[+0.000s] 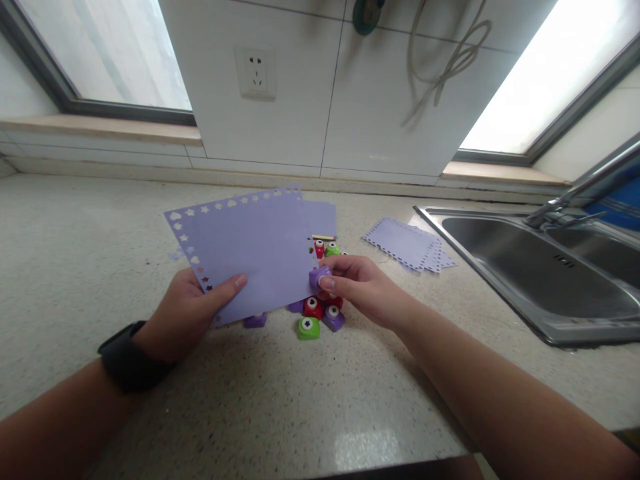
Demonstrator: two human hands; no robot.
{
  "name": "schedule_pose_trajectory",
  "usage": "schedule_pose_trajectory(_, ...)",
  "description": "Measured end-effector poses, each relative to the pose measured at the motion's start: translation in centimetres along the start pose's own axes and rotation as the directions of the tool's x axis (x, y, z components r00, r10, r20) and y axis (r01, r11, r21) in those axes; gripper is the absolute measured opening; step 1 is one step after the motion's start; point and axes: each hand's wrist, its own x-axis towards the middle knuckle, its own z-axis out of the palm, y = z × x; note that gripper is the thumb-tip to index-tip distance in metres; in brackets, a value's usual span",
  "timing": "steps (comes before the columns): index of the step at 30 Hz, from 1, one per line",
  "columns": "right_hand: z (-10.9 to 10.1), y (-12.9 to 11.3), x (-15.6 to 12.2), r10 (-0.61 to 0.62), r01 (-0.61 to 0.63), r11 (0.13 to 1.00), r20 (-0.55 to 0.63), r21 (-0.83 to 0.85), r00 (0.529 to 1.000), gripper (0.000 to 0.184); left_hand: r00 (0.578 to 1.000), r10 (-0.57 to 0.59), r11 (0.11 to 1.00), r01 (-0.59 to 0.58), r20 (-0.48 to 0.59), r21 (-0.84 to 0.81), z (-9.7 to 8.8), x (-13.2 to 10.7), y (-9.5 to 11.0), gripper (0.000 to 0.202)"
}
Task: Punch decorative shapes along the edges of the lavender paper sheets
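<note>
My left hand [200, 297] grips a sheet of purple paper [255, 247] by its lower left, thumb on top. Small shapes such as stars and hearts are cut through along its top, left and part of its right edge. My right hand [360, 287] pinches a purple craft punch [320, 276] at the sheet's right edge, thumb on its white button. Whether the button is pressed down I cannot tell. Below lie several more punches: a green one [309, 327], a red one [313, 307] and a purple one [334, 318]. The sheet partly hides another purple punch [256, 320].
Purple sheets with cut edges [400, 241] lie fanned on the speckled counter [280, 413]. Another purple sheet [321, 219] lies behind the held one. A steel sink [505, 267] with a tap [550, 207] is at the right. A wall socket [256, 72] and hanging cable [457, 63] are behind.
</note>
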Motion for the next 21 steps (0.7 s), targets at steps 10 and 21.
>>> schedule_pose_trajectory(10, 0.02, -0.26, -0.03, 0.005, -0.006, 0.999, 0.024, 0.046, 1.0, 0.036, 0.999, -0.029, 0.999, 0.031, 0.034, -0.042, -0.04, 0.06, -0.09, 0.024)
schedule_pose_trajectory(21, 0.02, -0.09, 0.02, 0.014, -0.015, 0.998, 0.01, 0.068, 1.0, 0.035, 0.995, -0.07, 0.993, 0.077, 0.07, -0.093, 0.27, -0.07, 0.09, 0.02)
